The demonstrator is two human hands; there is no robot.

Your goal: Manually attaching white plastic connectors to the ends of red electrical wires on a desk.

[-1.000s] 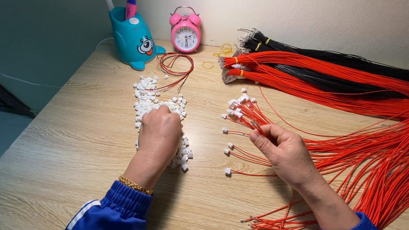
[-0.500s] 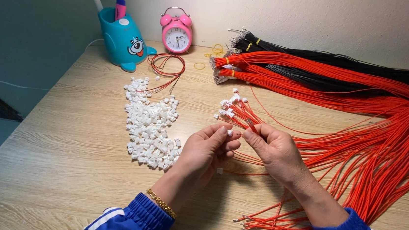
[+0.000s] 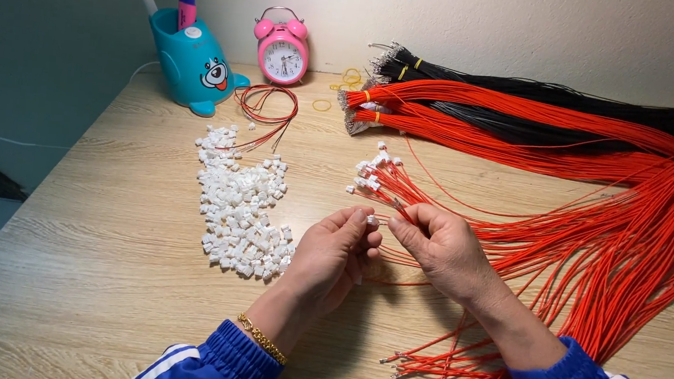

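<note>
Head view: the left hand (image 3: 333,256) pinches a small white connector (image 3: 372,220) at its fingertips; the right hand (image 3: 444,248) pinches the end of one red wire (image 3: 397,209) — both grips closed, thumbs nearly touching, above the desk (image 3: 86,273). The wire tip is too small to make out. A pile of white connectors (image 3: 240,205) lies just left; red wires fan right, cut off at the frame edge.
</note>
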